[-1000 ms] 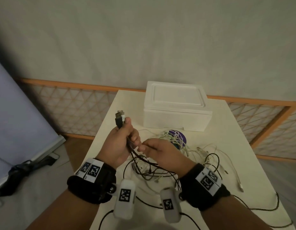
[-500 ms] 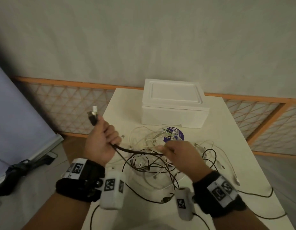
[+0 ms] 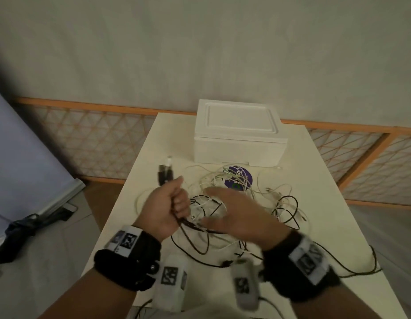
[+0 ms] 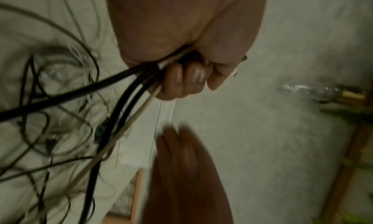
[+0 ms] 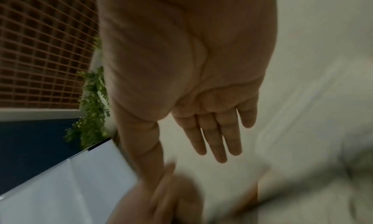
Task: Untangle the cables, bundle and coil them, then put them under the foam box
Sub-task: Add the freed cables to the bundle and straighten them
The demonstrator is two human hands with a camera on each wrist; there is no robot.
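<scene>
- Cables (image 3: 223, 203): a loose tangle of thin black and white leads lies on the table (image 3: 315, 180), just beyond and under both hands, with a few strands trailing toward the near edge.
- The left hand (image 3: 164, 211) is fisted round a gathered bunch of them; the plug ends (image 3: 165, 174) stick up above its thumb, and the wrist view shows several black strands and a pale one running out below the curled fingers (image 4: 181, 80).
- The right hand (image 3: 236, 215) hovers flat over the tangle, fingers (image 5: 214, 139) straight and together, holding nothing.
- Judged by look, the leads are light, limp and springy; they likely snag at crossings, so pulling hard would tighten knots.
- Best held near the plugs, where the bunch is stiffest, while the free hand feeds slack.
- The foam box (image 3: 239, 134) sits beyond the hands, lid on.
</scene>
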